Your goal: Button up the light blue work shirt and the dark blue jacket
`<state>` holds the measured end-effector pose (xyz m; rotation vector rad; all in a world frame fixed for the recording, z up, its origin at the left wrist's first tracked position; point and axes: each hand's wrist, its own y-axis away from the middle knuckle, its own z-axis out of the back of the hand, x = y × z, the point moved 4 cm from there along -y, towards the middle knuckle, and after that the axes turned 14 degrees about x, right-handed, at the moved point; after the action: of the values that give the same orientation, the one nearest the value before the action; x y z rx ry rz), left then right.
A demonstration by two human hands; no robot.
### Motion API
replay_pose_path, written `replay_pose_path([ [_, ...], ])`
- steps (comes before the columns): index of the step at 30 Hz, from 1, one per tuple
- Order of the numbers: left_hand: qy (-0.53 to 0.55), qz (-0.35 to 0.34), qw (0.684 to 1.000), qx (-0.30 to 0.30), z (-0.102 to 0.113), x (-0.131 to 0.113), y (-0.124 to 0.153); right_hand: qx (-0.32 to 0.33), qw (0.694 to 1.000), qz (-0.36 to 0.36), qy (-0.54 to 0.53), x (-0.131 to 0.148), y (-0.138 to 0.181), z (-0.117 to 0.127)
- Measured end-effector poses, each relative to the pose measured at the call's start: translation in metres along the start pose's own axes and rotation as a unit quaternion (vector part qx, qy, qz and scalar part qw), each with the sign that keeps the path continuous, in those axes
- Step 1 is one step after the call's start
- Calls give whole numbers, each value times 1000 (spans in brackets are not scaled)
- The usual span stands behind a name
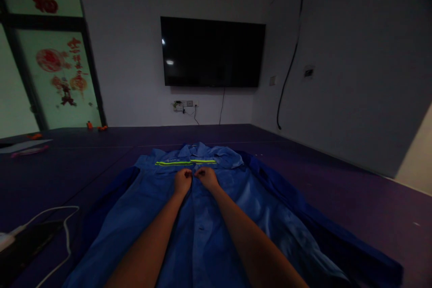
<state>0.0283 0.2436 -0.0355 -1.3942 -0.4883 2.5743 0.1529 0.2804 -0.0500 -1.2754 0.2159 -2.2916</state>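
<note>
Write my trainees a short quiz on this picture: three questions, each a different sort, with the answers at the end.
1. True or false: the collar of the blue garment is at the end farther from the camera.

2. Where are the left hand and right hand?
A) On the white cable
B) Close together at the middle of the garment's front
C) One on each sleeve end

3. Fill in the gap: the bright strips across the garment's chest are ____ in colour.

Key: 1. True. 2. B. 3. Yellow-green.
</note>
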Motion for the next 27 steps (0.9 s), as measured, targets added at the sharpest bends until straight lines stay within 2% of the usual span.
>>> replay_pose_path([
  [27,3,-14,1000,9,0,-1,1,19,998,10,61,5,2,1],
])
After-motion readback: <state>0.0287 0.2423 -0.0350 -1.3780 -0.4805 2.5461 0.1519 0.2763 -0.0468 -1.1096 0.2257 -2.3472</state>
